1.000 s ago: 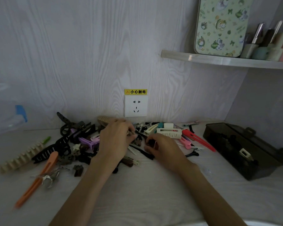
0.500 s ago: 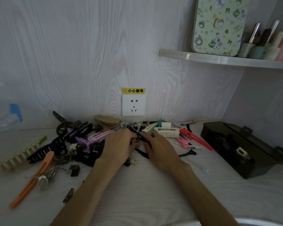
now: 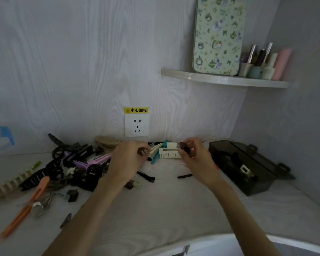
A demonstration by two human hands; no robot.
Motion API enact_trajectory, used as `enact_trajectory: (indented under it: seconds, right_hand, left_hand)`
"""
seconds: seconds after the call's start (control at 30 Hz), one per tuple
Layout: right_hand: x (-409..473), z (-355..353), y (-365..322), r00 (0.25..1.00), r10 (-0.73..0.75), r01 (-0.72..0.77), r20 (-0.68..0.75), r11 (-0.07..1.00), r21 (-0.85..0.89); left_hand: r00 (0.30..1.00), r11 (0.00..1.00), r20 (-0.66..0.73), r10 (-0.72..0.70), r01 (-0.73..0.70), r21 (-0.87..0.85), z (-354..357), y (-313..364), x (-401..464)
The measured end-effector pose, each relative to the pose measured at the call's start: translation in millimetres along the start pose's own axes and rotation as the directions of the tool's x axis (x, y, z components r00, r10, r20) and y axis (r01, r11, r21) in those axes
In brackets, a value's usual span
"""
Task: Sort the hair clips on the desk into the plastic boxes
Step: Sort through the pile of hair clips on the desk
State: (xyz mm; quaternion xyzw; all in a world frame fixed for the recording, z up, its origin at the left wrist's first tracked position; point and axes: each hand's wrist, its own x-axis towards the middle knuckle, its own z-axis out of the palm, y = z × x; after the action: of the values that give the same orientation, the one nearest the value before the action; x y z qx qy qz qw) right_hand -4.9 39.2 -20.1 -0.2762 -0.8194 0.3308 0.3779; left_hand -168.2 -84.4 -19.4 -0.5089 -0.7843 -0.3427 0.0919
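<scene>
A yellow label [image 3: 136,110] above the wall socket [image 3: 136,125] reads 小心触电. Below it, the left hand [image 3: 127,161] pinches a small brown clip [image 3: 142,151] in its curled fingers, and the right hand [image 3: 197,158] grips a dark clip [image 3: 185,147] in the same way, both raised just above the bench [image 3: 170,206]. Most hair clips [image 3: 68,167] lie heaped at the left of the bench; a white claw clip [image 3: 169,152] sits between the hands. The dark plastic box [image 3: 248,167] stands open at the right with a few clips inside.
</scene>
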Motion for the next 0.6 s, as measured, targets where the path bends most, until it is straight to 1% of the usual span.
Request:
enact_trajectory:
  seconds: [0.07, 0.13, 0.2, 0.23, 0.33, 0.4, 0.47, 0.53, 0.6]
  right_hand:
    - [-6, -39, 1, 0.997, 0.010, -0.006, -0.073, 0.999, 0.043]
    - [-10, -75, 7, 0.992, 0.010, -0.007, -0.124, 1.000, 0.019]
    - [-8, -100, 17, 0.987, 0.040, -0.045, -0.156, 0.999, -0.028]
    - [-7, -111, 22, 0.984, 0.066, -0.078, -0.167, 0.995, -0.067]
    - [-4, -132, 41, 0.974, 0.163, -0.199, -0.157, 0.947, -0.252]
    - [-6, -141, 51, 0.968, 0.218, -0.247, -0.125, 0.921, -0.300]
    - [-10, -150, 58, 0.964, 0.245, -0.264, -0.100, 0.905, -0.332]
    - [-14, -159, 61, 0.961, 0.274, -0.271, -0.045, 0.895, -0.355]
    - [-17, -168, 65, 0.956, 0.294, -0.276, -0.003, 0.893, -0.355]
  left_hand:
    - [0.999, 0.998, 0.033, 0.002, 0.000, -0.065, -3, 15, 11]
    - [0.998, 0.979, 0.053, 0.029, -0.018, -0.204, -7, 35, 24]
    - [0.992, 0.921, 0.101, 0.076, -0.031, -0.388, -3, 62, 36]
    - [0.983, 0.894, 0.145, 0.110, -0.034, -0.446, 5, 79, 41]
    - [0.939, 0.897, 0.299, 0.172, -0.023, -0.442, 45, 133, 52]
    - [0.888, 0.863, 0.422, 0.184, 0.060, -0.502, 74, 163, 56]
    - [0.863, 0.840, 0.468, 0.191, 0.103, -0.533, 96, 187, 58]
    - [0.844, 0.842, 0.496, 0.204, 0.107, -0.528, 108, 199, 59]
    - [0.816, 0.843, 0.522, 0.248, 0.084, -0.532, 111, 202, 58]
